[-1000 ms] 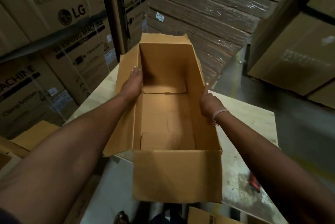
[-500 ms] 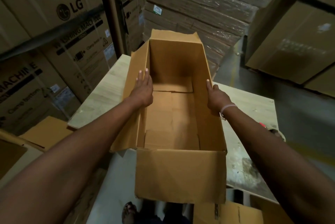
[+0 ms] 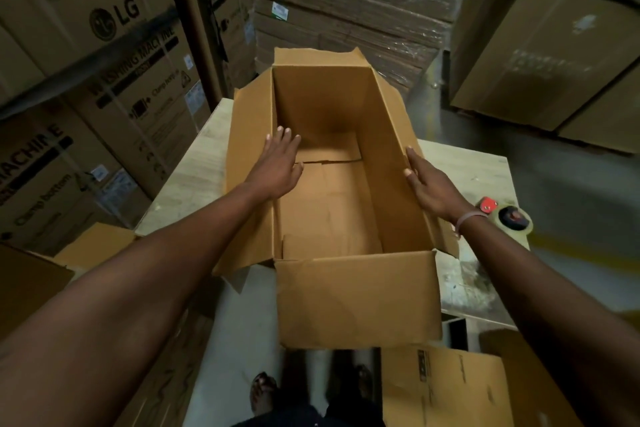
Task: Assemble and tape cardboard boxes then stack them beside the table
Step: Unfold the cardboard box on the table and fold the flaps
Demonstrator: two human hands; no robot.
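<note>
Box: an open cardboard box (image 3: 332, 205) rests on the desk (image 3: 194, 177), its near end overhanging the desk's front edge; top flaps are folded outward, and the near flap hangs down toward the viewer.
Box floor: the bottom flaps lie folded flat inside, with a seam visible across the far part.
Left hand: the left hand (image 3: 278, 167) reaches over the left wall into the box, fingers straight and spread, palm down; whether it touches the inner wall cannot be told.
Right hand: the right hand (image 3: 429, 184) lies against the top edge of the right wall, fingers extended, thumb on the inner side; a thin band circles the wrist.
Tape: a tape roll on a red dispenser (image 3: 509, 217) sits on the desk just beside the right wrist, apart from the box.
Flat cardboard: a flat sheet (image 3: 446, 388) lies below the desk at lower right.
Surroundings: stacked printed cartons (image 3: 104, 46) stand to the left; wrapped stacks (image 3: 346, 4) stand behind the desk.
</note>
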